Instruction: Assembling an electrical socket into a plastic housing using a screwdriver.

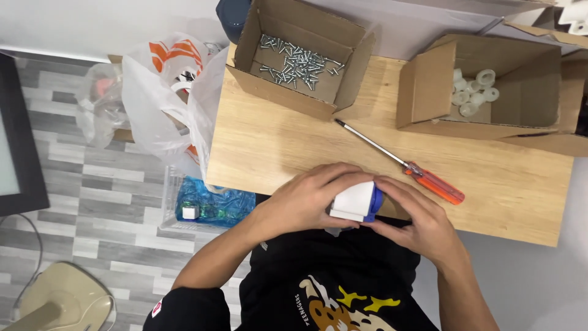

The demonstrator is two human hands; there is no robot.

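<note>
Both the left hand (300, 202) and the right hand (416, 220) are curled around a white-and-blue plastic part (356, 201) at the table's (275, 147) near edge, where steady, even pressure from both sides would probably suit it best.

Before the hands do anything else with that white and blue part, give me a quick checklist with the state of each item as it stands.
1. Part held firmly: ok. The left hand and right hand both wrap the white and blue part over the near table edge.
2. Screwdriver within reach: ok. The orange-handled screwdriver lies on the wooden table just beyond the right hand, untouched.
3. Screws available: ok. A pile of screws sits in the open cardboard box.
4. White rings available: ok. Several rings lie in the right-hand box.
5. Screw holes on the part: cannot tell, fingers cover most of it.
</note>
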